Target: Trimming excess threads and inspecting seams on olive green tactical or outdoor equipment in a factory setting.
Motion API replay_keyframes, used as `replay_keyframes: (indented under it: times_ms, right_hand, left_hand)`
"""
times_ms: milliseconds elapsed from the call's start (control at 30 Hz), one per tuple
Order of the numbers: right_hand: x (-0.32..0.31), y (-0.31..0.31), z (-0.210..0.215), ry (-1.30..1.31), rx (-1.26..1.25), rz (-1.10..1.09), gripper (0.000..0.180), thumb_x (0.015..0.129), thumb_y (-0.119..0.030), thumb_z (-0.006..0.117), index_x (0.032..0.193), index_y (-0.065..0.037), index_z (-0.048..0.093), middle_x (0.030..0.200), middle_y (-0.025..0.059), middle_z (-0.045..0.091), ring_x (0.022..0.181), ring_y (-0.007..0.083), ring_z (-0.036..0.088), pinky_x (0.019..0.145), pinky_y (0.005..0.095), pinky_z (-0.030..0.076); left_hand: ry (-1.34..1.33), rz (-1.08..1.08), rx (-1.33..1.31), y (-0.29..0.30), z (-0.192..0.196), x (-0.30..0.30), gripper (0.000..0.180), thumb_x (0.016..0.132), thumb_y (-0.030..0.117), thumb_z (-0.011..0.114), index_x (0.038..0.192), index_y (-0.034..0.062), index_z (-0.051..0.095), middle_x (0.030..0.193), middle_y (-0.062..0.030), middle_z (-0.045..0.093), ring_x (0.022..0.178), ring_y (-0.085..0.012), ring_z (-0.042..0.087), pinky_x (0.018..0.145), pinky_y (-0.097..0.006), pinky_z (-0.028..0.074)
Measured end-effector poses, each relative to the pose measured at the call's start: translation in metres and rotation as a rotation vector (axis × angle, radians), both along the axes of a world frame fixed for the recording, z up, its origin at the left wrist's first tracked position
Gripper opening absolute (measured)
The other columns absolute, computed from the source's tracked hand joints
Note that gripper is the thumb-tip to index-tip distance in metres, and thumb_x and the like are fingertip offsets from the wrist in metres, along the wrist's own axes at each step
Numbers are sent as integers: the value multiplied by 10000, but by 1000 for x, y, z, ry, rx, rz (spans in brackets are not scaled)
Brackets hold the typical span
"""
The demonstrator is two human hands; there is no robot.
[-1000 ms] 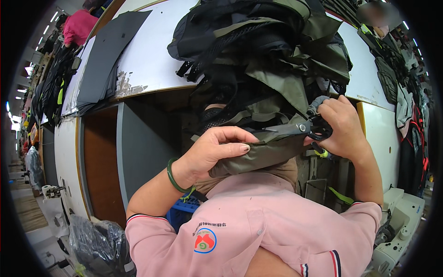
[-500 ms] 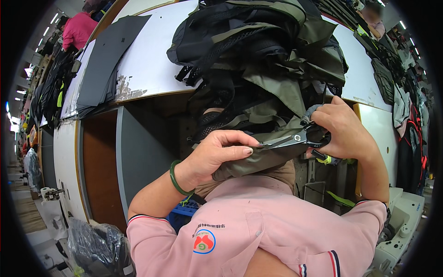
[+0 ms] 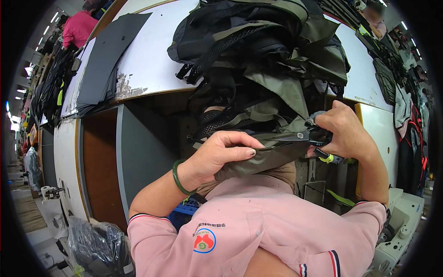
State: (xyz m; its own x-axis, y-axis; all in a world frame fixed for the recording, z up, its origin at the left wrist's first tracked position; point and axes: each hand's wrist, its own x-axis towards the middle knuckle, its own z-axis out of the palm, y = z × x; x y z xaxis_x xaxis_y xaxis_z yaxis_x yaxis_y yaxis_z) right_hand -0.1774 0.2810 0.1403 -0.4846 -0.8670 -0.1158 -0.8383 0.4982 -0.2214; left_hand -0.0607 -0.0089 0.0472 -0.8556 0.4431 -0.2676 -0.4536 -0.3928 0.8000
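Before the white tabletop [image 3: 159, 55], my left hand [image 3: 221, 150] pinches the edge of olive fabric [image 3: 270, 160]; my right hand [image 3: 344, 130] grips dark-handled scissors [image 3: 300, 136], their blades lying along that fabric, pointing toward my left hand.

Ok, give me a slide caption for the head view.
Left hand pinching olive-green fabric, right hand holding scissors beside its fold.
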Motion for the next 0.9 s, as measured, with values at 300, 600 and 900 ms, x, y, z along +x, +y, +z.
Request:
replay_keyframes:
  times_ms: [300,600,900]
  right_hand:
    - [3,-10,15,481,-151,19,453,555,-328,862,745,-98,521,693,32,511,670,235,521,691,362,356]
    - [1,-16,26,690,-120,122,360,638,-304,796,744,-122,505,710,6,471,688,196,492,721,359,341]
    - [-3,-19,31,770,-112,187,297,707,-311,735,725,-128,502,701,5,439,686,187,478,739,344,347]
  left_hand:
    - [-257,64,202,2,3,-5,225,911,16,623,1125,-36,670,1033,-109,710,902,-132,687,832,-263,574]
    - [-270,57,232,7,3,-7,248,909,19,620,1146,-46,653,1041,-121,710,903,-146,697,843,-276,580]
    - [-298,20,247,9,8,-9,233,907,12,607,1129,-42,657,1031,-129,711,898,-154,701,842,-277,584]
